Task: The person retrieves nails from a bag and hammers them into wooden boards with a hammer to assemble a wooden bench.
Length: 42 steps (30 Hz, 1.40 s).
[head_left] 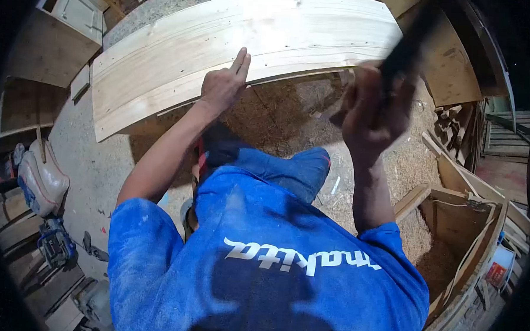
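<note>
A wide pale wooden board point(223, 39) lies across the upper part of the view, with small dark marks along its surface. On its near edge rests my left hand point(224, 84), two fingers stretched out over the wood and the others curled; it holds nothing that shows. Raised at the right, my right hand point(377, 111) is wrapped round a dark, long object point(409, 44) that is blurred by motion. That hand is above the near right part of the board, and the far end of the dark object is hidden in shadow.
Sawdust point(279, 119) covers the floor below the board. An open wooden box point(460, 224) stands at the lower right, near stacked wood scraps point(453, 132). A white sack point(43, 176) and a power tool point(54, 242) lie at the left. A cabinet point(76, 15) is at the upper left.
</note>
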Each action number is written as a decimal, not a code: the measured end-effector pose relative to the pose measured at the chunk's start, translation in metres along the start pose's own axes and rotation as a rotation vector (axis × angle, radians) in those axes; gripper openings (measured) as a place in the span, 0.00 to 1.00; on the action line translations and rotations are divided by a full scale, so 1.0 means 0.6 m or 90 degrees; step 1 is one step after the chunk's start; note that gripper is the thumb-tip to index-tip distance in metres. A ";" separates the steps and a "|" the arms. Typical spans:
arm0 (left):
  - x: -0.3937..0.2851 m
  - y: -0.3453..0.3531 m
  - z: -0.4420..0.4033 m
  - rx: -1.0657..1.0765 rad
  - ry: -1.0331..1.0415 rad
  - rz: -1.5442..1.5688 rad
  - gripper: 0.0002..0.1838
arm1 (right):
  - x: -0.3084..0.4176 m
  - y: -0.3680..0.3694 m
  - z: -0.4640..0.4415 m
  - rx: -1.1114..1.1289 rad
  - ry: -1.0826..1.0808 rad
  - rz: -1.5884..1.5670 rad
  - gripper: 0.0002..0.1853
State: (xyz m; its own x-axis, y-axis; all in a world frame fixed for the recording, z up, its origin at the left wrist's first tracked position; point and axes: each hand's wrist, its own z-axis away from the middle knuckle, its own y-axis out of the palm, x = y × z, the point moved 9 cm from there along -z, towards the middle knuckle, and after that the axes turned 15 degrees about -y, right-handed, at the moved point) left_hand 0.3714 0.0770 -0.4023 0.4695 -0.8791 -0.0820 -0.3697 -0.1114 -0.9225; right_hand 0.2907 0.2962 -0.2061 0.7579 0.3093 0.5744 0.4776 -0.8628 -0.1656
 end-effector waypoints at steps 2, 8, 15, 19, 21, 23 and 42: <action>-0.003 -0.003 0.011 0.012 -0.004 0.007 0.37 | -0.077 -0.011 0.070 0.158 -0.120 0.122 0.30; 0.000 0.015 0.010 -0.042 0.036 -0.083 0.33 | -0.110 0.077 0.101 0.457 0.074 0.283 0.43; 0.009 0.018 -0.002 -0.001 -0.003 -0.009 0.40 | -0.153 0.057 0.143 0.496 0.122 0.326 0.34; -0.010 -0.063 0.007 -0.109 -0.001 0.384 0.33 | -0.123 0.024 0.197 0.297 0.274 0.156 0.19; -0.062 -0.041 0.026 0.093 -0.200 0.596 0.25 | -0.119 0.018 0.208 0.253 0.287 0.113 0.16; -0.154 0.006 0.068 0.309 -0.186 0.840 0.40 | -0.112 0.026 0.223 0.226 0.300 0.010 0.14; -0.297 0.078 0.090 0.487 -0.140 0.849 0.41 | -0.131 -0.077 0.243 0.115 0.276 0.090 0.11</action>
State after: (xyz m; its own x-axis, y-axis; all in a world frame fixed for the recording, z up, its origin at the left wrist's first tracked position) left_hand 0.3134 0.2535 -0.4512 0.2746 -0.0548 -0.9600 -0.1497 0.9838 -0.0989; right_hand 0.2737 0.3697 -0.3604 0.5841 -0.0343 0.8109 0.4817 -0.7895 -0.3803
